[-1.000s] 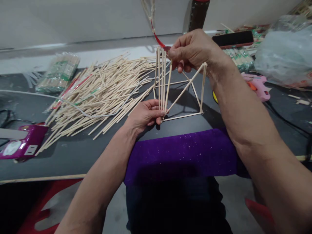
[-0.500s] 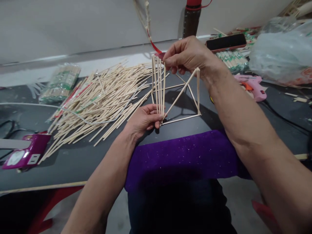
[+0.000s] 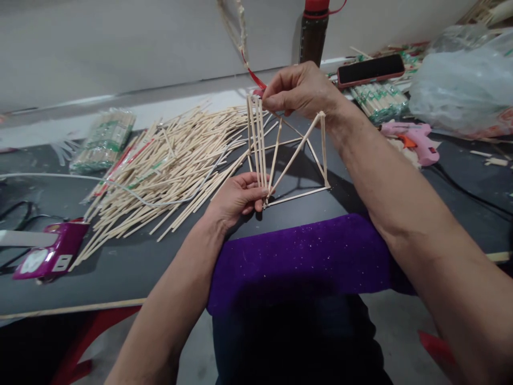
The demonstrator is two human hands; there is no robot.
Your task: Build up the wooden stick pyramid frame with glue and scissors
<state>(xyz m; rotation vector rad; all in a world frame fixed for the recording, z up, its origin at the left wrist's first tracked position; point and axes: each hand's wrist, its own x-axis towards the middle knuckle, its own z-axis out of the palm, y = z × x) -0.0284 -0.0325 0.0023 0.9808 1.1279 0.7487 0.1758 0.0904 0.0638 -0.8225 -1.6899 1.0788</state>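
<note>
Near the middle of the table, my left hand (image 3: 242, 195) is closed around the lower ends of several thin wooden sticks (image 3: 258, 141), which stand up in a narrow fan. They meet the near left corner of an open stick frame (image 3: 298, 197), whose other sticks slope up to a peak on the right. One separate stick (image 3: 276, 152) leans right, away from the fan. My right hand (image 3: 302, 91) is pinched beside the fan's top ends. Whether a stick is between those fingertips is hidden.
Loose sticks (image 3: 172, 166) lie in a heap on the left, beside a wrapped stick bundle (image 3: 105, 140) and a purple device (image 3: 56, 250). To the right are a pink glue gun (image 3: 417, 141), a phone (image 3: 371, 70) and a plastic bag (image 3: 460, 85). A bottle (image 3: 313, 35) stands behind.
My right hand has shifted slightly left and come off one stick's top, and that stick now leans to the right. My left hand keeps its grip at the frame's corner.
</note>
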